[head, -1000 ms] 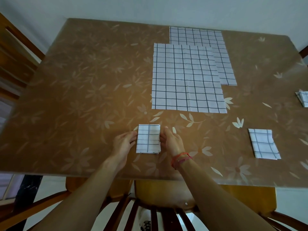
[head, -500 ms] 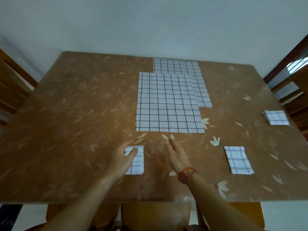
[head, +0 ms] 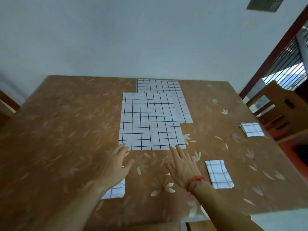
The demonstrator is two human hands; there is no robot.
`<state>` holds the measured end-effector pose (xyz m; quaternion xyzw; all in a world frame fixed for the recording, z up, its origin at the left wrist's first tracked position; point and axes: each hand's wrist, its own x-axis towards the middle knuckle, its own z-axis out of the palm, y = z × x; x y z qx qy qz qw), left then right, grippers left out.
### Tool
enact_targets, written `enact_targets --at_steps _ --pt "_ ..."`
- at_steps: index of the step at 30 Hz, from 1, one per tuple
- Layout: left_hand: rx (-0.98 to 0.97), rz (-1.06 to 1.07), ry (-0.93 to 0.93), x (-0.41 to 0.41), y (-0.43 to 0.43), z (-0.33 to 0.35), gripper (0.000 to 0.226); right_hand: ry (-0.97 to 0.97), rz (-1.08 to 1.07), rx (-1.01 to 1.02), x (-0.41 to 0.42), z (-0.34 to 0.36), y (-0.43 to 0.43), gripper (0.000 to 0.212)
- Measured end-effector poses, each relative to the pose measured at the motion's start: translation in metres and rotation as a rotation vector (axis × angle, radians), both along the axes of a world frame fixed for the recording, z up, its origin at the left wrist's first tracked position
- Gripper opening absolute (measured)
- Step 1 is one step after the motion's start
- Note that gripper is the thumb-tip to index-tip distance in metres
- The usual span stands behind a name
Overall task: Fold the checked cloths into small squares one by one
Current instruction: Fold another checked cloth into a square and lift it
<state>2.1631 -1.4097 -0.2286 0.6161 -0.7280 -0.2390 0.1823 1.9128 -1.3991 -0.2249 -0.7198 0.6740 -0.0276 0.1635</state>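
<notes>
With left hand (head: 115, 165) and right hand (head: 181, 165) empty, fingers spread, at the near corners of the top cloth (head: 150, 120), flat on the counter (head: 66, 130), pinch only that layer, carry it to the far edge, match grid lines, leave the cloth beneath (head: 166, 85) lying

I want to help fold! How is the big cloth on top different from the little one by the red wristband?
The big cloth lies spread flat; the little cloth is folded small. The big cloth shows many squares, the little cloth few. Both are white with dark lines.
</notes>
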Motion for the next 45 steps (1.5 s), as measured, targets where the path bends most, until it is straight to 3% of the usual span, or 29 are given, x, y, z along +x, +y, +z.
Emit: enact_targets --at_steps 15,24,29,37,43,45 --pt "0.103 -0.096 -0.379 -0.026 -0.064 -0.054 0.054 0.204 0.037 0.109 -0.029 -0.067 -0.075 0.058" --pt "0.120 -0.032 -0.467 -0.007 -0.092 -0.100 0.057 0.120 0.013 0.112 -0.042 -0.106 -0.103 0.058" --pt "0.045 -0.081 -0.449 -0.005 -0.096 -0.119 0.059 0.123 0.028 0.120 -0.043 -0.113 -0.106 0.061" --pt "-0.234 -0.083 -0.396 -0.009 -0.095 -0.126 0.031 0.195 0.017 -0.057 -0.038 -0.124 -0.102 0.050" --pt "-0.296 -0.085 -0.341 -0.007 -0.093 -0.135 0.008 0.238 -0.005 -0.096 -0.038 -0.125 -0.102 0.043" --pt "-0.315 -0.088 -0.326 -0.007 -0.092 -0.135 0.012 0.257 -0.018 -0.115 -0.039 -0.126 -0.101 0.039"
